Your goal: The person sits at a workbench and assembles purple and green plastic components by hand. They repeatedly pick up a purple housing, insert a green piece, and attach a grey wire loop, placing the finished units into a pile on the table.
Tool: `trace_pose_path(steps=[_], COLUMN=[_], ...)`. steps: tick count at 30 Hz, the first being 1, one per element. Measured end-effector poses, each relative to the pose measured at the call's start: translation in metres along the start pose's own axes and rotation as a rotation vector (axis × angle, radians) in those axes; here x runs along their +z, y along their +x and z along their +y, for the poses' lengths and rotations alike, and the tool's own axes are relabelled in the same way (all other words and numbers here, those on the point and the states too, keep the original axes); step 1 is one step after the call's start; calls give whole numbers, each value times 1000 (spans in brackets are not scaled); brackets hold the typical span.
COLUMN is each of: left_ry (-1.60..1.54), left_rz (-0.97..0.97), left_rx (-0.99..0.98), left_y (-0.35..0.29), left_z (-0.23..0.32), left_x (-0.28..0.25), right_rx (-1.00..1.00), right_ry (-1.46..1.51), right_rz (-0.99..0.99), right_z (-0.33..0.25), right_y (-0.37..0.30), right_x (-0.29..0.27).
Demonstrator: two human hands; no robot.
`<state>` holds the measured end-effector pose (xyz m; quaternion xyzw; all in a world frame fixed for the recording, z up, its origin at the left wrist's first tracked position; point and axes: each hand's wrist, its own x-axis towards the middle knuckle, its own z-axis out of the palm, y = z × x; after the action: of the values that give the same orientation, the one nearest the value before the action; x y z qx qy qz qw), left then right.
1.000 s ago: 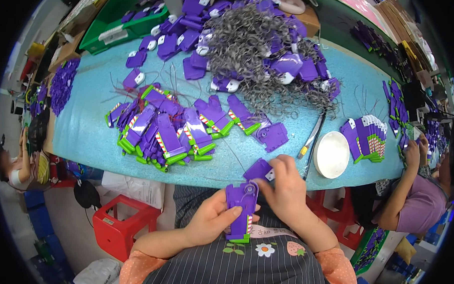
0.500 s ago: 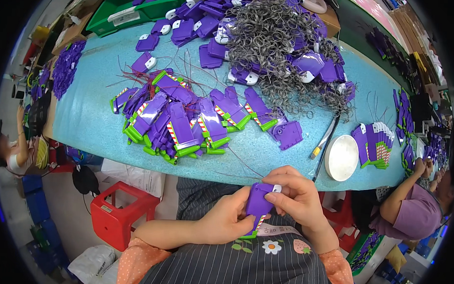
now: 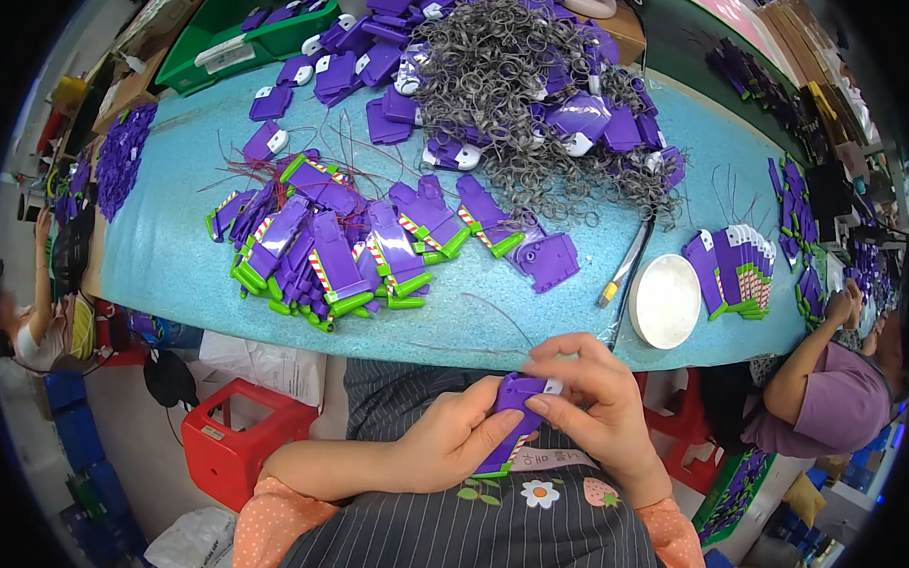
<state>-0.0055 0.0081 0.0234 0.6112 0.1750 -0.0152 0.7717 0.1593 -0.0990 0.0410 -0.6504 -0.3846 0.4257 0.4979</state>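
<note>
Over my lap, just off the table's near edge, I hold a purple plastic wing-shaped part [image 3: 517, 393] with a white corner, a red-and-white striped strip and a green end. My left hand [image 3: 459, 434] is closed round its left side, its thumb lying across the face. The thumb of my right hand [image 3: 598, 404] presses near the white corner, with the fingers bent behind and above it. A thin dark wire [image 3: 513, 322] runs from near the part's top onto the table. Nearest on the table lies a pile of similar purple parts [image 3: 340, 255] with green ends and dark red wires.
Grey rings [image 3: 511, 86] heap over purple parts at the back. A white bowl [image 3: 665, 301], a yellow-tipped knife-like tool [image 3: 615, 285] and fanned purple parts [image 3: 730, 269] lie right. A green bin [image 3: 242, 51] stands back left; a red stool [image 3: 244, 442] is below. Other people sit at both sides.
My left thumb has slid up across the purple part's face. My right fingers have shifted slightly over its upper edge. The view has turned a little, moving the table things leftward.
</note>
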Motion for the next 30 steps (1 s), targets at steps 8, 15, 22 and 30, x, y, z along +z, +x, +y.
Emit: trace_pose_path(steps=[8, 15, 22, 30], left_ry=[138, 201, 143, -142], left_rz=[-3, 112, 20, 364], left_rx=[143, 277, 219, 308], left_y=[0, 3, 20, 21], left_z=[-2, -16, 0, 12], left_x=[-9, -4, -17, -28], right_rx=[421, 90, -99, 178], right_ry=[961, 614, 137, 195], right_rz=[12, -39, -66, -80], right_z=[19, 19, 23, 21], right_y=[1, -1, -2, -10], right_x=[15, 13, -3, -2])
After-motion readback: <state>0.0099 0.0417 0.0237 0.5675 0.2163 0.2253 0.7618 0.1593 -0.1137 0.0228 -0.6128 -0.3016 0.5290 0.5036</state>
